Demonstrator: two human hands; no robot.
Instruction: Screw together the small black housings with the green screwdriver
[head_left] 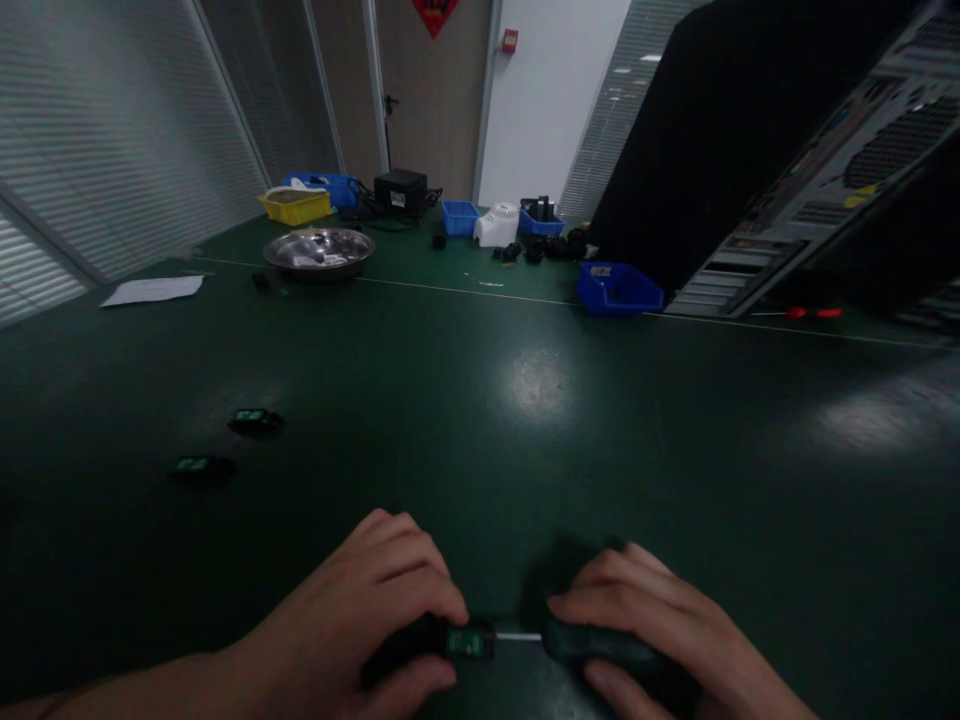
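Observation:
Low in the head view, my left hand (pixel 390 610) is closed around a small black part with a green face (pixel 466 642). My right hand (pixel 660 630) grips the dark handle of a screwdriver (pixel 600 642). Its thin metal shaft points left and meets the right end of the small part. Both lie level, just above or on the green table; I cannot tell which. Two similar small black parts with green faces, one farther (pixel 253 420) and one nearer (pixel 201 467), rest on the table to the left.
At the back stand a metal bowl (pixel 321 268), a yellow bin (pixel 295 206), a black box (pixel 400 190), a small blue bin (pixel 460 217) and a white vented piece (pixel 496 225). A blue bin (pixel 619 290) sits beside a large computer case (pixel 705 150) at right. White paper (pixel 154 290) lies far left.

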